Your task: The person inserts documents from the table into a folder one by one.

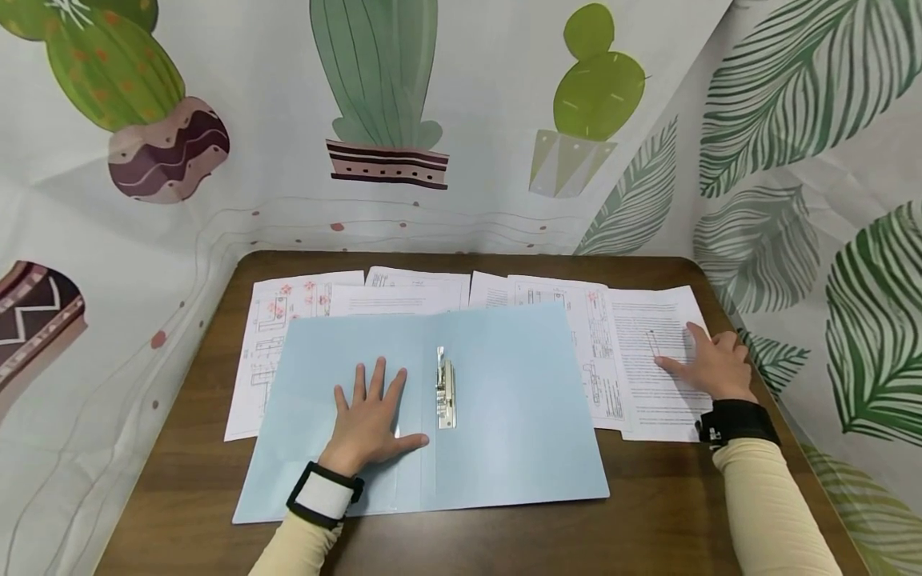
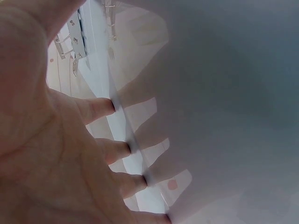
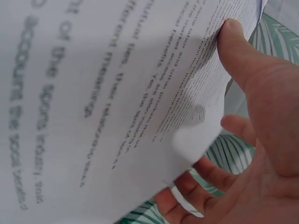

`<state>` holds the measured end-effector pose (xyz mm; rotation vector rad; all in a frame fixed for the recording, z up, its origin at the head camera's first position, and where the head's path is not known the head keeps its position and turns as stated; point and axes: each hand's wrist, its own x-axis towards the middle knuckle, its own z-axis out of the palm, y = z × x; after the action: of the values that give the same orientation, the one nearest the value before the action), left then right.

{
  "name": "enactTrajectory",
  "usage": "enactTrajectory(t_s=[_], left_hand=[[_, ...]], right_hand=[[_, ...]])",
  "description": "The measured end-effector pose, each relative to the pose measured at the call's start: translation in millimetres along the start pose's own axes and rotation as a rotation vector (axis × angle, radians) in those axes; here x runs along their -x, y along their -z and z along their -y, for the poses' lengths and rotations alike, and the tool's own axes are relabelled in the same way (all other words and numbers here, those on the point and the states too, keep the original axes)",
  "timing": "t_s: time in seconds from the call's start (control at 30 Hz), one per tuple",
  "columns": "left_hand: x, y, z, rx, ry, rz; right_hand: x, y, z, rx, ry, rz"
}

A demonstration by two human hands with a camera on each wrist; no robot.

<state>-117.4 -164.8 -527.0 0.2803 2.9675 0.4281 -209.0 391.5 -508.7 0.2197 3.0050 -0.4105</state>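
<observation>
A light blue folder lies spread out flat, with a metal clip beside its fold. My left hand rests on the folder's left cover, fingers straight and spread, thumb toward the clip. In the left wrist view its fingertips touch the glossy cover. At the far right, my right hand is at the right edge of a printed sheet. The right wrist view shows the thumb touching the text side of the paper, the other fingers spread along its edge.
More printed sheets lie partly under the folder: one with red marks at the left, others behind it, and a drawing sheet at the right. The brown table meets a cactus-print cloth at the back and a leaf-print cloth at the right.
</observation>
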Motion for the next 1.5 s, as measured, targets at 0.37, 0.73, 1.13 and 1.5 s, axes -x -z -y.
enactTrajectory(t_s=[0.37, 0.73, 1.13, 1.5], left_hand=[[-3.1, 1.0, 0.5, -0.010, 0.004, 0.006], [-4.6, 0.9, 1.1, -0.009, 0.008, 0.007], [-3.1, -1.3, 2.4, -0.019, 0.010, 0.005], [-3.5, 0.9, 1.9, -0.019, 0.009, 0.013]], right_hand=[[-5.5, 1.3, 2.0, 0.012, 0.012, -0.072], [-2.4, 3.7, 9.4, -0.082, -0.041, -0.201], [0.2, 11.2, -0.2, -0.217, -0.255, -0.202], [-2.7, 7.4, -10.7, -0.183, -0.348, -0.141]])
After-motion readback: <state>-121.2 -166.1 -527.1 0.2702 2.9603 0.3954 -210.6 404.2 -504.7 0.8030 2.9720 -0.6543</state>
